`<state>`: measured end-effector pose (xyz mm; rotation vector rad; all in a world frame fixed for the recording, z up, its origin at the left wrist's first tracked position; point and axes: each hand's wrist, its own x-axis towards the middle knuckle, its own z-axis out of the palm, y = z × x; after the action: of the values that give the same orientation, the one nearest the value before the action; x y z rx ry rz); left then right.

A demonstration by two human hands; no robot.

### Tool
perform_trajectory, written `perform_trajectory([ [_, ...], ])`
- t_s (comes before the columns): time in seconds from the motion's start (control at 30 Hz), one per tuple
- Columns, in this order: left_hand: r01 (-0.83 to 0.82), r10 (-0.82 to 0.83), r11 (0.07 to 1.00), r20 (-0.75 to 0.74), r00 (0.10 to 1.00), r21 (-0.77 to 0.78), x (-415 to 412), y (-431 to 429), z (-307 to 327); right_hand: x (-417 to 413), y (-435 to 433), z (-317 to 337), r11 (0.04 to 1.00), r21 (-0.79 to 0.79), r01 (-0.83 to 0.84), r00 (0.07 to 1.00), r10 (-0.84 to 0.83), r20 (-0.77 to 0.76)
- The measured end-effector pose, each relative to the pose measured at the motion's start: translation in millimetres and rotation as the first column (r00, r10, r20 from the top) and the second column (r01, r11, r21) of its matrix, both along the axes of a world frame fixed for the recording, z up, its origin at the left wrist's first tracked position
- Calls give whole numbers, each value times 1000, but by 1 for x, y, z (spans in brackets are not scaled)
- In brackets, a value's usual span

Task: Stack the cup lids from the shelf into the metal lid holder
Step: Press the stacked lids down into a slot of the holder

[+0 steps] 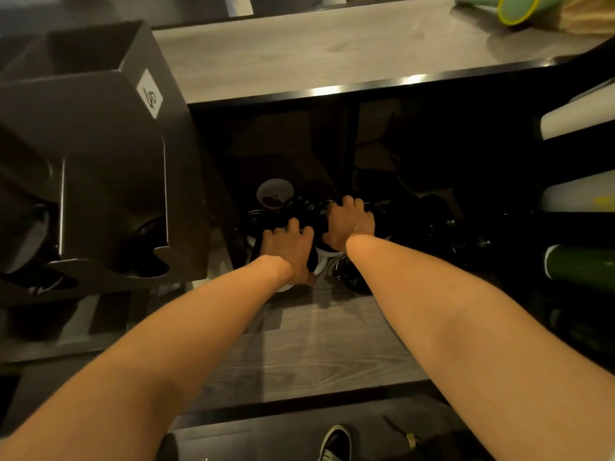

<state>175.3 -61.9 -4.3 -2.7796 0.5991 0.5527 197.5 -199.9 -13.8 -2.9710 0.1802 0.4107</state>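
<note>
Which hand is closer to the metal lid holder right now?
Left. The left hand grips the black lids just right of the metal lid holder; the right hand grips them farther right.

Both my bare arms reach straight forward, wrists close together. My left hand (288,249) and right hand (349,222) sit side by side, knuckles up, fingers curled down around the cup lids (301,209).
</note>
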Motion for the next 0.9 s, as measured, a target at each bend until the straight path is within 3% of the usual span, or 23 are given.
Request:
perform_trajectory([
  [0.3,15,-9,997,82,997,-73,-1,4,4,-11,2,8,994,104,-42,991,28,134],
  [0.63,-28,36,991,54,998,-134,-9,8,22,-22,-5,23,981,173,92,996,-94,2],
  [0.77,-66,78,974,47,996,-218,-13,13,24,-22,-3,22,888,351,298,954,-294,-65],
  [0.9,-64,84,963,68,994,-261,-17,12,27,-24,-4,19,783,516,348,927,-368,-67],
])
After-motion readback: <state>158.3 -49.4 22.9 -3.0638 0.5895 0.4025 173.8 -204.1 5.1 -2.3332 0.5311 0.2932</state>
